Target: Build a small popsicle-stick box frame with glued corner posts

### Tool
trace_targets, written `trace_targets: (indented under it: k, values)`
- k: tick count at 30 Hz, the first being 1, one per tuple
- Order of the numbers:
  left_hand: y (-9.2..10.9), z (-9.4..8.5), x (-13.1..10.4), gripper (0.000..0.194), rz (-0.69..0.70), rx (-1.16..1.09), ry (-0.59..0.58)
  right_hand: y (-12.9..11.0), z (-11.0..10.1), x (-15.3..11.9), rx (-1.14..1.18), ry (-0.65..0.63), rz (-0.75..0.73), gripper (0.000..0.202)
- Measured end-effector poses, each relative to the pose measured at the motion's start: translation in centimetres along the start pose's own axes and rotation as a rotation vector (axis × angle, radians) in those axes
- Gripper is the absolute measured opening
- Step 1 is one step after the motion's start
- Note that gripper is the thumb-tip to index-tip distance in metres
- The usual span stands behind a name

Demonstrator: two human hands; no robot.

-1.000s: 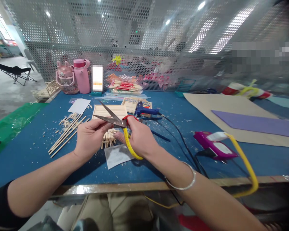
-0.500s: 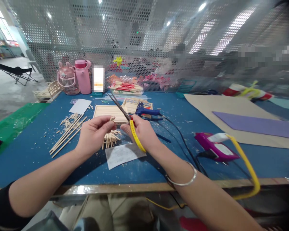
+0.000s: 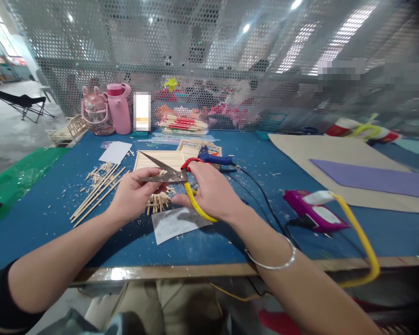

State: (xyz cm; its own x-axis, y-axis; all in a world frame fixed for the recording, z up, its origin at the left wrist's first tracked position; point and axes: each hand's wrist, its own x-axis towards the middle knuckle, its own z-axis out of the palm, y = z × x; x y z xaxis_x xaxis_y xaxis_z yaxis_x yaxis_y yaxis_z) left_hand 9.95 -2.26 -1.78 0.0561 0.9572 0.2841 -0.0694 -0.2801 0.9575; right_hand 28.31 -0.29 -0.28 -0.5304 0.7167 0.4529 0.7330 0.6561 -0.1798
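Head view: scissors (image 3: 176, 176), held above blue table (image 3: 118, 246); blades apart; yellow handle marked like measuring tape, figures too small to read. Right hand (image 3: 212, 191): gripping scissors handles. Left hand (image 3: 131, 191): pinching small wood piece (image 3: 163, 172) beside blades. Cut sticks (image 3: 158, 203): beneath.

Single head-worn view, facing forward and down across worktop (image 3: 209, 249) from above its near edge, close in; lap (image 3: 174, 302) at bottom, perforated screen (image 3: 125, 46) beyond far edge filling top.
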Motion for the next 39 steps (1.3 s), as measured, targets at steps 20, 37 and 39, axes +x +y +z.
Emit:
trace_targets:
  k: [20, 37, 39]
  values:
    - [1.2, 0.1, -0.2, 0.027, -0.034, -0.085, -0.087, -0.2, 0.0, -0.2, 0.066, -0.033, 0.02, 0.052]
    - [0.5, -0.7, -0.1, 0.028, -0.039, 0.024, -0.145, -0.1, -0.3, -0.2, 0.008, -0.105, 0.139, 0.05]
    - [0.6, -0.6, -0.1, 0.026, -0.045, 0.035, -0.141, 0.0, -0.3, -0.2, 0.015, -0.116, 0.15, 0.049]
